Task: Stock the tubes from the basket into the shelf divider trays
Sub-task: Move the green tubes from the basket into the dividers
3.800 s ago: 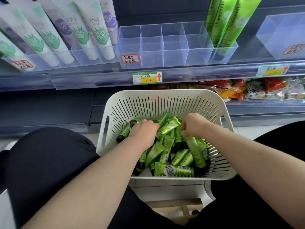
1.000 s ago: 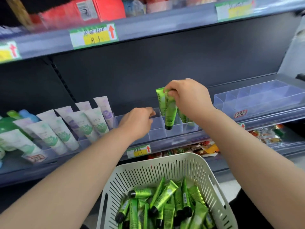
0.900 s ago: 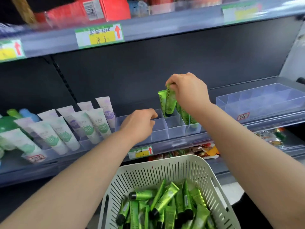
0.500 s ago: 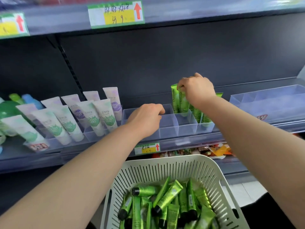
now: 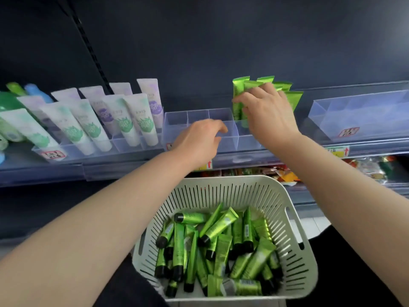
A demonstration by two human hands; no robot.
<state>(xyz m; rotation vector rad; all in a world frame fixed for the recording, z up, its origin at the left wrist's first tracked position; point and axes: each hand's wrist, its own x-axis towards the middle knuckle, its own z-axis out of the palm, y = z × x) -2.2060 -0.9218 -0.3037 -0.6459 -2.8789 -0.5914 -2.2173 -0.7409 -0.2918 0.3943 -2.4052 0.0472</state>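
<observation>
A white slotted basket at the bottom centre holds several small green tubes with black caps, lying in a heap. On the shelf above it stands a clear divider tray. My right hand grips two green tubes that stand upright in a back compartment on the tray's right side, beside more green tubes. My left hand rests on the tray's front compartments with fingers loosely curled; I see nothing in it.
White tubes with green and purple prints fill the trays to the left. Another clear divider tray stands on the shelf at the right. Snack packets lie on the shelf below. The dark back panel rises behind.
Both hands left the basket. My right hand carried two green tubes up and lowered them into a back compartment. My left hand came to the tray front and stayed there.
</observation>
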